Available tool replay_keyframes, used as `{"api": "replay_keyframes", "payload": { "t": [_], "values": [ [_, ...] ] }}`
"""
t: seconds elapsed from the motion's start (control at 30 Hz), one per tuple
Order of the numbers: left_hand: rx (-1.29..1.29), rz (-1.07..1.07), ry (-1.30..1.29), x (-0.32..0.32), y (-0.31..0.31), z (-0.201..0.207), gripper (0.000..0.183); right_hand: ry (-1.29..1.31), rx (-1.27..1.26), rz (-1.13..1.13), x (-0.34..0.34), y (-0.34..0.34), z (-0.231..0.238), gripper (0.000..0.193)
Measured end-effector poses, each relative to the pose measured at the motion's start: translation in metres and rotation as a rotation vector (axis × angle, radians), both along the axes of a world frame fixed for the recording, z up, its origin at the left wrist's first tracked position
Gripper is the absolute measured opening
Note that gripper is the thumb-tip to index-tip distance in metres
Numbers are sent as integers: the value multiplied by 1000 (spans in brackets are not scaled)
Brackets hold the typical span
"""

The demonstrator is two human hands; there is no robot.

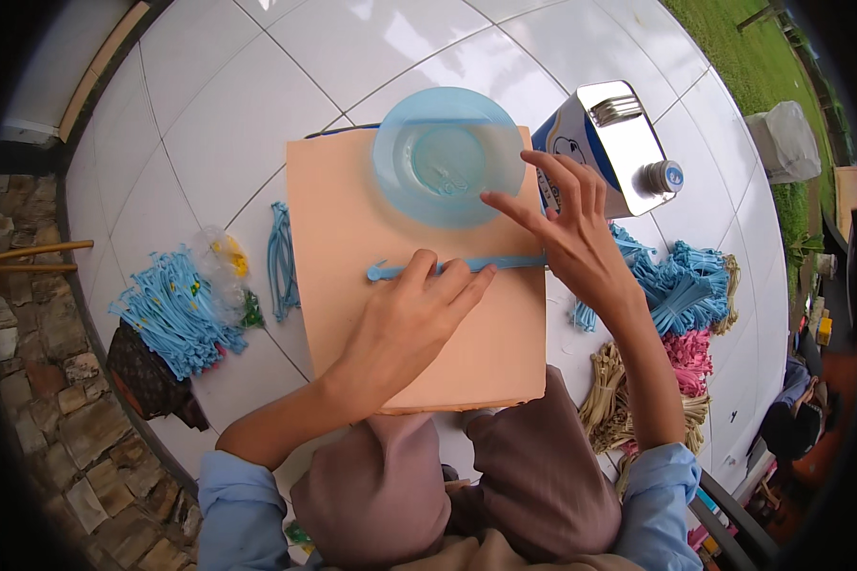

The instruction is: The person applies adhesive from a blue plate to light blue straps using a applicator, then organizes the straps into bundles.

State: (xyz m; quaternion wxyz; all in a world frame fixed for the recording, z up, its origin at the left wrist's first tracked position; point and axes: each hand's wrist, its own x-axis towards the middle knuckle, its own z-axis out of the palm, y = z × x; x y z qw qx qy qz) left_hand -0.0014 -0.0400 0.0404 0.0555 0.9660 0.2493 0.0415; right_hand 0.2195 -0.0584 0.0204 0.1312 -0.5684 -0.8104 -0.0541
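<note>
A peach-coloured board (352,352) lies over my lap, with a flat blue strip (514,262) running across it. My left hand (414,309) presses the strip onto the board with its fingertips, near the strip's left part. Over the board's right edge, my right hand (576,224) has thumb and fingers spread apart, and I see nothing held in it. Its thumb tip is by the near right rim of a translucent blue bowl (395,195); whether it touches cannot be told. Inside the bowl something clear shows, too faint to name.
A metal can (628,143) stands beyond the right hand. Blue cord bundles (681,290), pink bundles (686,360) and tan bundles (605,385) lie on the right. Left of the board are a blue cord pile (181,309) and a clear plastic bag (221,266).
</note>
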Motion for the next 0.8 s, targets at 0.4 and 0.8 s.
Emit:
{"api": "replay_keyframes", "payload": {
  "t": [0.4,0.8],
  "values": [
    [18,7,-66,1,-3,-4,49,-65,-91,5,-6,18,7,66],
    [73,15,-53,1,-4,-6,49,274,25,-82,-2,-14,2,54]
  ]
}}
